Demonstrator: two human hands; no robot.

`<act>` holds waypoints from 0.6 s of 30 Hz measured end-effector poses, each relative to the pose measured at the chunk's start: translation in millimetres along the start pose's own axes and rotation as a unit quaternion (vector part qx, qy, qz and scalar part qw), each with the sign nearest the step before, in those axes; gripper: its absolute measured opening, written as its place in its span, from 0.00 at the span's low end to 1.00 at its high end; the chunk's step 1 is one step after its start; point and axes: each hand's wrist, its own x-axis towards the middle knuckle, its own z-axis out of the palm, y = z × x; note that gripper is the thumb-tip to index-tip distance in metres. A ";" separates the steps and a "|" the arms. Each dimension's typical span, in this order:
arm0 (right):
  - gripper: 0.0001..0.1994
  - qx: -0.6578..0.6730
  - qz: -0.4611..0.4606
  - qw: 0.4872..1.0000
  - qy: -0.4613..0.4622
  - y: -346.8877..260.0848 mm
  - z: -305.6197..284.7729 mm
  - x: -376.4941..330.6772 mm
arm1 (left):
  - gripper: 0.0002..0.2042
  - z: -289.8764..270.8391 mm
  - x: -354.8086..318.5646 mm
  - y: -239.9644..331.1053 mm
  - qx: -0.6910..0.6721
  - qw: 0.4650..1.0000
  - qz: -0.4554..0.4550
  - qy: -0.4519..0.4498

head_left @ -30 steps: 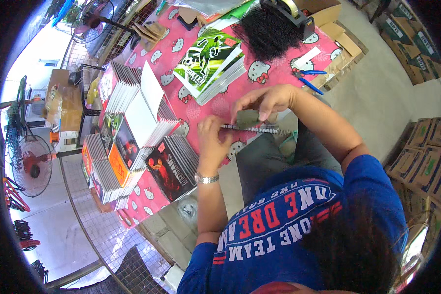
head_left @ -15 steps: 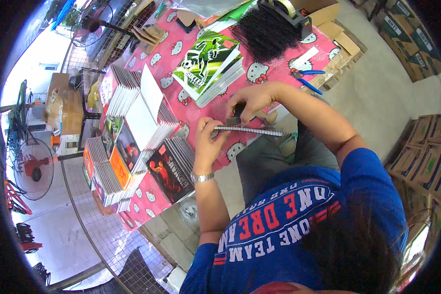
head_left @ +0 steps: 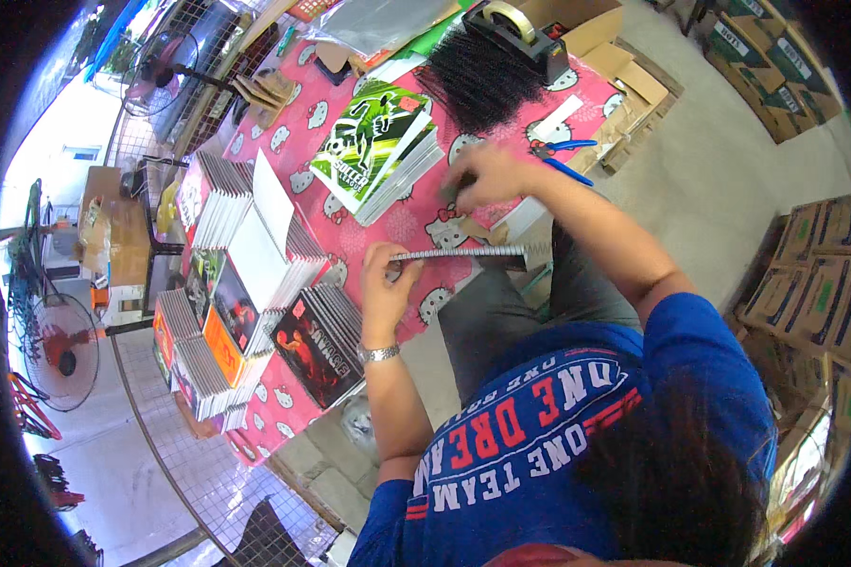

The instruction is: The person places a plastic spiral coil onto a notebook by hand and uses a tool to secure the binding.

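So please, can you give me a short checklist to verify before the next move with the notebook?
1. Left hand holds the notebook by its end: ok.
2. Notebook lies level over the pink table edge: ok.
3. Right hand on the notebook: not ok, it is away, near the black bundle of spirals.
4. Right grip holds something: cannot tell, blurred.
5. Green-cover stack apart from the notebook: ok.

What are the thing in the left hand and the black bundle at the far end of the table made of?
Notebook: paper, judging by the thin stacked page edges, likely with a wire or plastic spiral. Black bundle: thin glossy strands, probably plastic binding coils; the look leaves it open.
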 end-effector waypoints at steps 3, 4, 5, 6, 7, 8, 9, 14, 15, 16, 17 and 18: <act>0.22 -0.158 0.231 0.906 0.318 48.8 -45.1 -37.1 | 0.09 10.4 -13.6 -8.7 -0.150 0.983 -0.064 0.089; 0.27 -0.269 0.340 0.839 0.329 83.9 -55.4 -54.5 | 0.08 13.6 -16.9 -6.5 -0.179 0.972 -0.101 0.117; 0.33 -0.278 0.373 0.836 0.289 119.2 -64.1 -76.1 | 0.07 15.8 -20.8 -4.6 -0.207 0.957 -0.139 0.146; 0.36 -0.289 0.326 0.849 0.298 142.6 -63.6 -93.9 | 0.08 19.6 -25.6 -2.3 -0.198 0.956 -0.145 0.164; 0.34 -0.287 0.318 0.866 0.257 125.1 -65.3 -91.7 | 0.08 18.9 -31.6 -4.8 -0.191 0.953 -0.151 0.179; 0.33 -0.310 0.297 0.861 0.272 116.6 -62.9 -94.7 | 0.08 22.2 -37.3 -7.9 -0.197 0.948 -0.162 0.191; 0.32 -0.333 0.275 0.855 0.287 110.4 -57.8 -97.4 | 0.08 26.7 -42.9 -12.6 -0.202 0.943 -0.173 0.202; 0.32 -0.333 0.115 0.915 0.197 78.9 -13.5 -125.8 | 0.09 38.9 -54.3 -27.3 -0.275 0.931 -0.103 0.217; 0.32 -0.351 0.096 0.920 0.146 74.0 -8.5 -127.7 | 0.09 38.8 -52.1 -23.3 -0.274 0.931 -0.105 0.219; 0.29 -0.315 0.120 0.932 0.134 68.0 -10.6 -126.9 | 0.10 37.5 -49.3 -16.7 -0.230 0.943 -0.089 0.224; 0.29 -0.314 0.118 0.933 0.131 65.1 -12.3 -126.1 | 0.11 36.1 -47.7 -14.3 -0.186 0.953 -0.072 0.229; 0.29 -0.273 0.144 0.942 0.132 63.4 -13.7 -124.6 | 0.12 36.9 -51.2 -28.7 -0.233 0.946 -0.081 0.209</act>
